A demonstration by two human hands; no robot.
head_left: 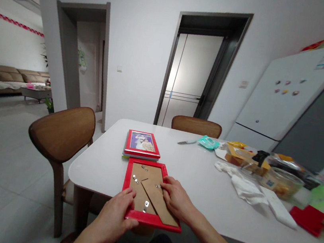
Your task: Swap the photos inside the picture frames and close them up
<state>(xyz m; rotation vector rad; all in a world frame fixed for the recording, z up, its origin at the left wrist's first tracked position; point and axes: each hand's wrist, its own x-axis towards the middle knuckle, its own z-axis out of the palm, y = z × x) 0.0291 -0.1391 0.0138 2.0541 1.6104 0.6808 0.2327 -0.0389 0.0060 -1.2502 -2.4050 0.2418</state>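
A red picture frame lies face down at the table's front edge, its lower part jutting over it. Its brown backing board carries small metal clips and a slanted stand flap. My left hand grips the frame's lower left side, thumb below and fingers on top. My right hand rests on the right side, its fingertips at a metal clip. Just beyond, a second red picture frame with a photo lies face up on top of another frame.
The white table holds a knife, a teal packet, crumpled tissues, a clear plastic tub and a red flat piece on the right. Wooden chairs stand at the left and far side.
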